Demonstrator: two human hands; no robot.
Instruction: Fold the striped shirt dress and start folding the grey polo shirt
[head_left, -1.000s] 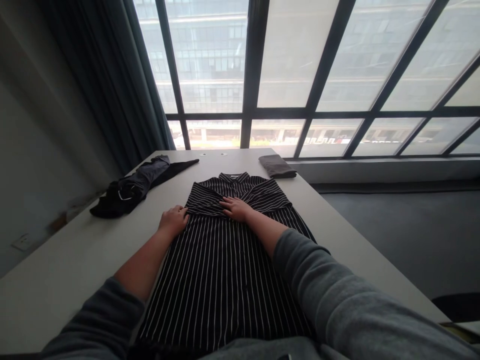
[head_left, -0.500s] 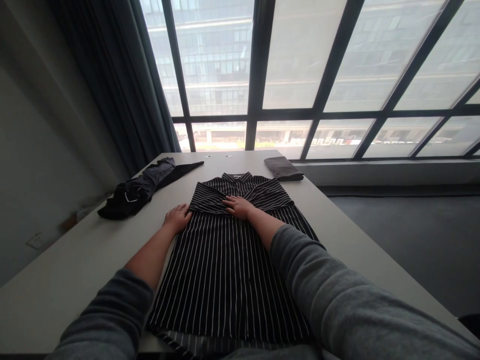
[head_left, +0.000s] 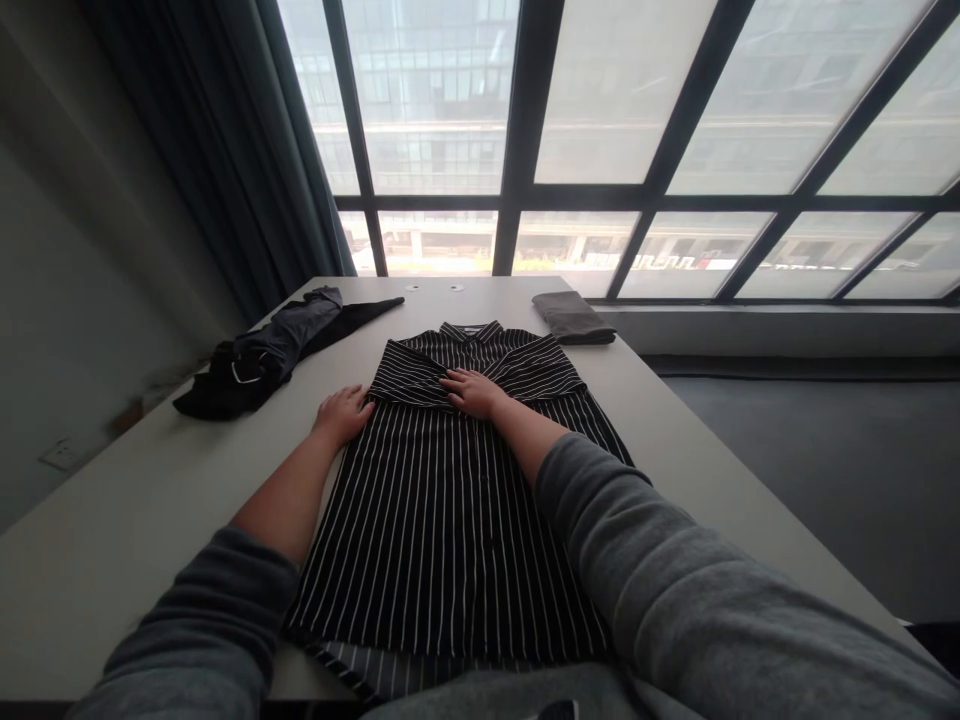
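Note:
A black shirt with white stripes (head_left: 442, 520) lies spread on its back, collar at the far end and hem toward me. Both its sleeves are folded across the chest. My right hand (head_left: 472, 392) rests flat on the crossed sleeves at the middle, fingers stretched out. At the shirt's left edge, my left hand (head_left: 343, 413) lies with its fingers out, touching the folded sleeve's side and the table. Part of the shirt's right side is hidden beneath my right forearm.
The white table (head_left: 697, 500) carries a crumpled dark garment (head_left: 262, 355) at the left and a folded grey cloth (head_left: 574, 318) at the far right. Beyond are a dark curtain (head_left: 247, 150) and large windows. A wall socket (head_left: 61, 454) sits low at left.
The view has tilted down slightly, so everything on the table sits higher. Both hands keep nearly the same places on the shirt.

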